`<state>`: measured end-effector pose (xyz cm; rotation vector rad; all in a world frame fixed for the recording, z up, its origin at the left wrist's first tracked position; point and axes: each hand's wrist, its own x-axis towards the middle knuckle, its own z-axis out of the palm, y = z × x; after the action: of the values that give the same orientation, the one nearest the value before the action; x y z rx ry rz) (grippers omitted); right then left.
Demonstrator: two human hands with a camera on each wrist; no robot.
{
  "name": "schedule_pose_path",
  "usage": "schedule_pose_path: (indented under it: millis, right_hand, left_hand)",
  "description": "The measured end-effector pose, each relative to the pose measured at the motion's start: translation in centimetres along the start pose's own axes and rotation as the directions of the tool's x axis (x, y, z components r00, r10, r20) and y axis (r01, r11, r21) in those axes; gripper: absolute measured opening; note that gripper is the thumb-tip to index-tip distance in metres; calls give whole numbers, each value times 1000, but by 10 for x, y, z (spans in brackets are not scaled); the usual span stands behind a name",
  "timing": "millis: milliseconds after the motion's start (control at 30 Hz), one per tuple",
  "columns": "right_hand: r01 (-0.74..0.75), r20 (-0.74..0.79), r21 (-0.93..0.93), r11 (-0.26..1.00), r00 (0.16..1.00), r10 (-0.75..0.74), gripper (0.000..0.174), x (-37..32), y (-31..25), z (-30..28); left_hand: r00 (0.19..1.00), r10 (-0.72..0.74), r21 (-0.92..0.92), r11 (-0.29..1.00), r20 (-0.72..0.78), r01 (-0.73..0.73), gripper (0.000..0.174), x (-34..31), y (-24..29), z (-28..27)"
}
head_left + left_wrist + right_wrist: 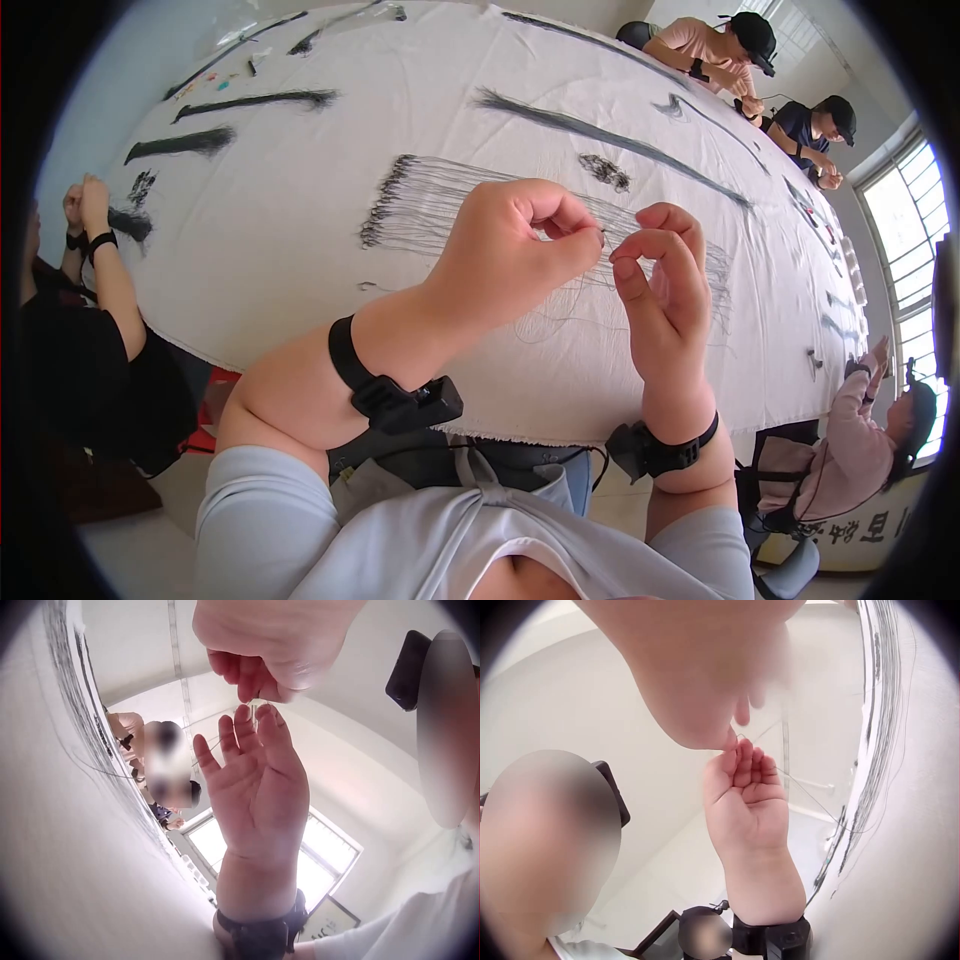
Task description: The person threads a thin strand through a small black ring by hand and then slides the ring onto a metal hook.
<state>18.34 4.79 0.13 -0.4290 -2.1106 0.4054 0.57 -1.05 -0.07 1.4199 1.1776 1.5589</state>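
Observation:
My left hand (520, 240) pinches a thin dark hair-like strand (810, 796) between thumb and forefinger, above the cloth-covered table. Close to its fingertips, my right hand (672, 290) has thumb and forefinger brought together on the strand, other fingers bent. In the right wrist view a fine loop shows between the two hands' fingertips, and the strand trails down toward the table. Below the hands lies a row of long dark strands (430, 205), side by side, with dark knotted ends (385, 205) at the left. The hands cover part of this row.
Dark hair-like bundles (610, 140) lie across the white cloth (270, 260), with a small dark tangle (605, 172) beyond my hands. Other people sit round the table: one at the left (90, 330), one at the right (840, 440), two at the far right.

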Motion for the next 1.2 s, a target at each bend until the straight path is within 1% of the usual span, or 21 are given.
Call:
schedule_pose_path:
  millis: [33,67,100,167,267,367,400,433,467,500,567,667,767,867,967,1167,1200]
  right_hand:
    - [-115,-11,226,967,993,120,4,-5,4,7]
    - [-216,5,441,871,971,238,5,-8,5,11]
    - [-344,72,492,800,932,356,6,-7,0,8]
    - [-572,222,557,602,801,556,8,-4,-13,1]
    - [-623,265,644,445,727,634,10,-3,-13,-1]
    - [-615,344,706,350,731,590,10,-6,-10,-6]
    - [-605,344,724,332,733,587,11,-6,-10,-7]
    - [-595,345,741,313,736,583,12,-6,-12,-7]
    - [-584,345,757,294,739,579,13,-5,-13,-8]
    - [-584,309,731,354,745,591,15,-4,-15,-7]
    - [-581,236,665,469,760,606,20,-4,-21,-2]
    - [-579,208,598,554,779,591,23,-5,-21,1]
    - [-560,222,631,536,793,567,20,-8,-17,3]
    - [-537,179,609,583,810,559,15,-8,-18,4]
    - [-471,100,569,674,853,512,12,-10,-13,7]
    - [-455,126,569,685,871,474,9,-9,-12,-2]
    - [-445,109,587,676,872,478,10,-9,-13,-2]
  left_hand:
    - [997,-78,-62,995,8,78,6,1,-2,1]
    - [988,-155,-123,980,21,157,7,3,-4,1]
    - [987,-160,-140,977,17,161,8,3,-6,1]
    - [985,-171,-173,970,10,170,8,4,-9,1]
    - [981,-192,-234,953,35,194,7,4,-11,2]
    - [989,-148,-19,989,25,149,3,-1,-1,6]
    - [999,29,90,996,-17,-28,4,-2,-4,6]
    - [977,210,203,959,-40,-198,6,-2,-9,7]
    - [922,385,316,880,-42,-354,9,-2,-12,7]
    - [869,494,365,813,-21,-453,10,0,-11,7]
    - [729,684,450,639,38,-623,12,5,-9,5]
    - [660,748,469,561,64,-682,20,5,-7,4]
    - [615,785,490,509,73,-708,21,4,-7,5]
    - [595,797,513,472,100,-717,22,4,-6,4]
    - [589,799,515,458,120,-725,24,4,-6,4]
    - [588,795,484,460,150,-744,27,6,-8,4]
    - [608,783,466,491,135,-736,28,5,-8,4]
